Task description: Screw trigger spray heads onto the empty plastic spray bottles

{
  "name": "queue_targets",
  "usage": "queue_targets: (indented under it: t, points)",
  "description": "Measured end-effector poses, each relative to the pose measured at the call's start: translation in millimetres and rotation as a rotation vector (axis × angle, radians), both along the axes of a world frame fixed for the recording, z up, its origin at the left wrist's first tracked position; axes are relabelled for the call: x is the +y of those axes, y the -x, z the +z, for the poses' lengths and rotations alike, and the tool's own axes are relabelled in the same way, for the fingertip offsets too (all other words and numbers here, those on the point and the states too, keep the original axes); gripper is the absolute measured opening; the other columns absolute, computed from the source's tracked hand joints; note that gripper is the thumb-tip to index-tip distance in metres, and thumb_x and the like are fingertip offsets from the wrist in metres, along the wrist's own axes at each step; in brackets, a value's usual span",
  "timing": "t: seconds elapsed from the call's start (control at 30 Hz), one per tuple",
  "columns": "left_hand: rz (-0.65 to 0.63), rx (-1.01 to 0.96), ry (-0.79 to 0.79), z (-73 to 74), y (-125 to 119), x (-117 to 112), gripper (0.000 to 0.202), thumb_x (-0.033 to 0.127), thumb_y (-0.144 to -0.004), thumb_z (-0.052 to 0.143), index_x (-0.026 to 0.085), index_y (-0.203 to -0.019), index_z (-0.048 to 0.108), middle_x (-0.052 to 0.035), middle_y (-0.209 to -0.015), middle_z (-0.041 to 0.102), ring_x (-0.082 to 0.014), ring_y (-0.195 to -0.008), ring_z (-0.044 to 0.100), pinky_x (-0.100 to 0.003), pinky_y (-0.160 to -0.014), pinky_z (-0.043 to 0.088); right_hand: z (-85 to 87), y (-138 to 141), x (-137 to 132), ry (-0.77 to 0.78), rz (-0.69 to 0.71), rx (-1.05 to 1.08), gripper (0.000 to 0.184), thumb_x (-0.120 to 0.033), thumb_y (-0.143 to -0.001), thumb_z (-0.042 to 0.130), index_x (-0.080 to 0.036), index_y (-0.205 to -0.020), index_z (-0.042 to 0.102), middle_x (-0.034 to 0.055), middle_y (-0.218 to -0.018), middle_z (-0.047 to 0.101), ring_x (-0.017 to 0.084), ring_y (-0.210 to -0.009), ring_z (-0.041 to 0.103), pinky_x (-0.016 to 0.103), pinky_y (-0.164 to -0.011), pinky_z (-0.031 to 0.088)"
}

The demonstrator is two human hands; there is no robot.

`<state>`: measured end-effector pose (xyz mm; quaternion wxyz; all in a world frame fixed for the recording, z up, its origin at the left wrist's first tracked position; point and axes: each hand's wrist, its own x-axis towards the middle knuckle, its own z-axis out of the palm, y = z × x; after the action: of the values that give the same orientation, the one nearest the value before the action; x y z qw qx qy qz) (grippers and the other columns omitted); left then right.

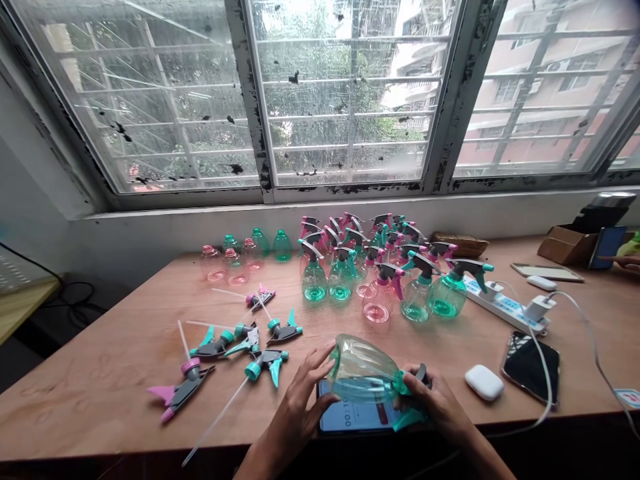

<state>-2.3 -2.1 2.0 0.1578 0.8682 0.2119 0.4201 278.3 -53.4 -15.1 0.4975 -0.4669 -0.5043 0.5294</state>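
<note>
A clear green spray bottle point(365, 367) lies on its side in the air between my hands, base to the left. My left hand point(305, 393) is closed around the base end, thumb below and fingers above. With my right hand point(435, 400) I grip the neck end, where the green collar point(401, 383) meets the grey and teal trigger head, partly hidden by my fingers. Just beneath the bottle, a phone point(350, 415) with a lit screen lies at the table's front edge. Nearest to my left hand is a loose teal trigger head point(267, 363) with its long tube.
More loose trigger heads point(187, 387) lie on the left of the table point(110, 373). Headless bottles point(236, 268) stand behind them. Several assembled spray bottles point(341, 277) crowd the back middle. To the right are a power strip point(505, 308), white earbud case point(484, 383), dark phone point(531, 365) and cables.
</note>
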Motion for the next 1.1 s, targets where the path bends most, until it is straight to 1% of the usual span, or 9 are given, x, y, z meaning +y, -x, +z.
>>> queue_targets:
  t: [0.13, 0.3, 0.43, 0.57, 0.73, 0.8, 0.9, 1.03, 1.1]
  points:
    - [-0.015, -0.005, 0.064, 2.8, 0, -4, 0.042, 0.026, -0.1, 0.054, 0.022, -0.141, 0.044, -0.0188, -0.155, 0.042, -0.0306, -0.145, 0.038, -0.053, -0.114, 0.039, 2.2, 4, -1, 0.028, -0.055, -0.006, 0.054, -0.07, -0.079, 0.063, -0.018, -0.065, 0.062, 0.0067, -0.056, 0.073, 0.024, -0.054, 0.067, 0.031, -0.053, 0.049]
    - [0.064, -0.064, 0.207, 12.7, -1, -20, 0.06, 0.058, -0.091, 0.058, 0.021, -0.136, 0.045, -0.0212, -0.154, 0.042, -0.0362, -0.142, 0.042, -0.054, -0.109, 0.044, 13.7, 9, -13, -0.132, -0.089, -0.199, 0.044, -0.062, -0.079, 0.069, -0.019, -0.073, 0.071, 0.005, -0.061, 0.074, 0.024, -0.056, 0.067, 0.03, -0.055, 0.05]
    - [0.107, -0.098, 0.086, 20.5, 0, -28, 0.037, 0.044, -0.097, 0.057, 0.025, -0.128, 0.049, -0.0146, -0.151, 0.049, -0.0316, -0.14, 0.046, -0.051, -0.109, 0.046, 33.9, 11, -28, -0.259, -0.104, -0.346, 0.041, -0.056, -0.083, 0.067, -0.021, -0.064, 0.074, 0.0053, -0.063, 0.075, 0.024, -0.059, 0.065, 0.031, -0.059, 0.047]
    - [0.088, -0.056, -0.08, 23.5, 5, -28, 0.032, 0.031, -0.1, 0.055, 0.024, -0.13, 0.05, -0.0143, -0.152, 0.048, -0.0292, -0.14, 0.046, -0.047, -0.109, 0.047, 44.9, 17, -33, -0.05, -0.027, -0.142, 0.053, -0.063, -0.087, 0.058, -0.019, -0.06, 0.068, 0.0042, -0.044, 0.067, 0.021, -0.046, 0.058, 0.03, -0.052, 0.044]
    - [0.12, -0.037, -0.149, 28.7, 11, -26, 0.034, 0.032, -0.1, 0.056, 0.021, -0.132, 0.05, -0.0157, -0.149, 0.051, -0.0294, -0.137, 0.05, -0.048, -0.109, 0.046, 42.7, 29, -27, 0.122, 0.032, 0.02, 0.063, -0.066, -0.089, 0.054, -0.017, -0.05, 0.064, 0.0022, -0.034, 0.057, 0.018, -0.046, 0.056, 0.03, -0.062, 0.049]
    - [0.088, -0.021, -0.222, 32.6, 14, -26, 0.027, 0.028, -0.1, 0.056, 0.023, -0.127, 0.053, -0.0129, -0.147, 0.054, -0.0288, -0.137, 0.05, -0.049, -0.109, 0.045, 41.2, 35, -25, 0.242, 0.026, 0.107, 0.062, -0.067, -0.088, 0.055, -0.017, -0.053, 0.065, 0.0001, -0.034, 0.054, 0.016, -0.045, 0.055, 0.029, -0.062, 0.051]
    - [0.066, 0.088, -0.348, 35.6, 17, -25, 0.011, 0.025, -0.1, 0.056, 0.025, -0.108, 0.064, -0.0072, -0.148, 0.054, -0.0318, -0.144, 0.039, -0.054, -0.114, 0.037, 42.7, 43, -19, 0.395, 0.022, 0.179, 0.065, -0.07, -0.087, 0.053, -0.018, -0.049, 0.062, -0.001, -0.035, 0.052, 0.014, -0.045, 0.053, 0.025, -0.057, 0.05]
    - [0.13, 0.153, -0.312, 34.7, 22, -22, 0.019, 0.033, -0.094, 0.066, 0.022, -0.109, 0.065, -0.0112, -0.15, 0.051, -0.0343, -0.147, 0.032, -0.052, -0.116, 0.035, 57.2, 37, -8, 0.172, 0.0, -0.048, 0.068, -0.073, -0.085, 0.052, -0.019, -0.043, 0.058, 0.0041, -0.043, 0.061, 0.016, -0.051, 0.059, 0.025, -0.051, 0.048]
    - [0.126, 0.135, -0.254, 33.6, 25, -19, 0.021, 0.027, -0.095, 0.064, 0.02, -0.115, 0.062, -0.0122, -0.15, 0.05, -0.0321, -0.147, 0.033, -0.049, -0.115, 0.038, 70.6, 29, -2, 0.066, -0.004, -0.181, 0.059, -0.071, -0.083, 0.058, -0.018, -0.058, 0.066, 0.0059, -0.054, 0.07, 0.019, -0.053, 0.064, 0.026, -0.047, 0.046]
